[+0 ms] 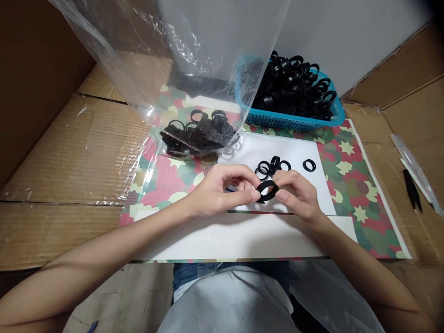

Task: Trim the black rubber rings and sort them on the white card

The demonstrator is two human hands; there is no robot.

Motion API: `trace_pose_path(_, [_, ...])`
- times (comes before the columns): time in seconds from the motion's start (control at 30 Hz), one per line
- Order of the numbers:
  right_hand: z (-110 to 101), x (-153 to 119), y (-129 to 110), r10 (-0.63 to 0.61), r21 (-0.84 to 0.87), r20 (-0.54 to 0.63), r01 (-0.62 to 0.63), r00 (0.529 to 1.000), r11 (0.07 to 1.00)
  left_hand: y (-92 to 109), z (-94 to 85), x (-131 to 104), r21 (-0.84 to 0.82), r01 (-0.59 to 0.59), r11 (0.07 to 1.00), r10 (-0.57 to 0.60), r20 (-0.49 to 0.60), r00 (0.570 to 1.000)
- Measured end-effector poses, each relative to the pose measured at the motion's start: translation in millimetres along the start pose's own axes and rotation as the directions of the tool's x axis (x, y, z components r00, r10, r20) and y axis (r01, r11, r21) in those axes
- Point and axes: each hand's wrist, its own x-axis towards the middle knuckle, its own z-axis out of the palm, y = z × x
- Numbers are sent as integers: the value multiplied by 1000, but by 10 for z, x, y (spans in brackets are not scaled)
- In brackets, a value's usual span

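Between my two hands is a black ring (267, 190), raised over the white paper (294, 143). My left hand (229, 189) pinches its left side between thumb and fingers. On the opposite side, the thumb and fingertips of my right hand (298, 192) grip the same ring. Just beyond my fingers lies a small group of loose black rings (264, 167) on the paper. One more black ring (309, 165) rests alone to the right of them.
A clear plastic bag (204, 88) holding several black rings stands at the back left. Behind the paper, a blue basket (294, 121) is heaped with black rings. Black tweezers (412, 189) lie at the far right on cardboard (398, 162). A camouflage-patterned sheet (364, 199) lies under the papers.
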Motion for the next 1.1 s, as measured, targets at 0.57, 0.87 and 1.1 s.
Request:
trace_pose_path(0.57, [22, 80, -71, -388, -188, -47, 373, 920, 909, 34, 16, -26, 291, -296, 910, 281, 94, 955])
trace_pose_path(0.87, [6, 75, -111, -412, -299, -51, 380, 910, 876, 0, 50, -33, 320, -342, 884, 338, 70, 938])
trace_pose_path(1.1, [5, 49, -133, -387, -266, -44, 363, 921, 893, -40, 55, -27, 353, -325, 877, 322, 71, 944])
